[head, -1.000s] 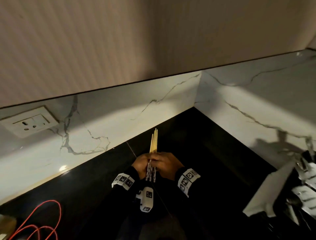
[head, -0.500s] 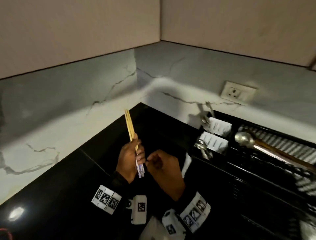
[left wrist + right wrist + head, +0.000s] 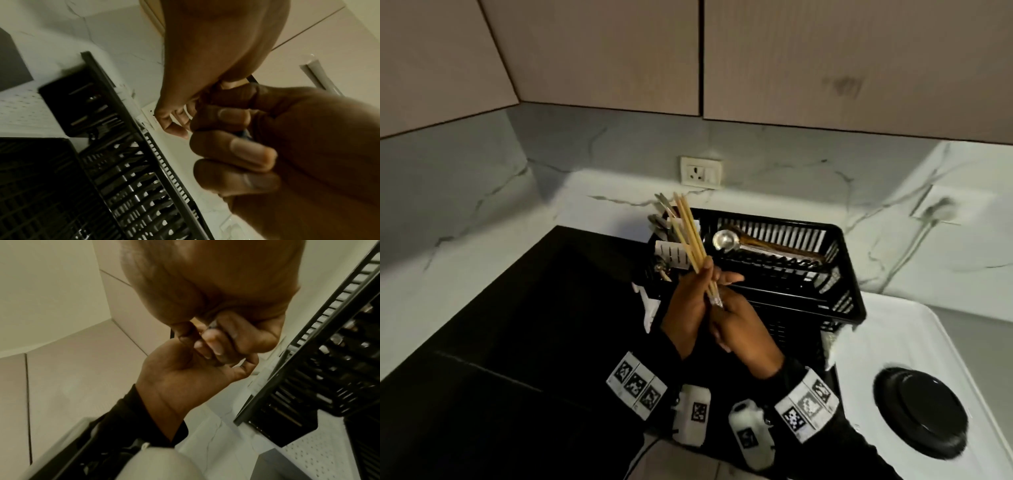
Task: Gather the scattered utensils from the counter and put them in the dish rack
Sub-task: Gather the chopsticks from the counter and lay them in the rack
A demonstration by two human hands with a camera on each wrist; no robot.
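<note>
The left hand grips a bundle of chopsticks above the counter, the right hand curled round their lower ends. Behind them, the black dish rack holds a metal ladle, and its white cutlery holder holds utensils.

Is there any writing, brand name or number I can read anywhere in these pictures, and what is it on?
No readable text in any view.
Wristbands: black-and-white square code patterns, no letters.
Chopsticks: patterned lower ends, too blurred to read.
Wall socket: no legible marking.
</note>
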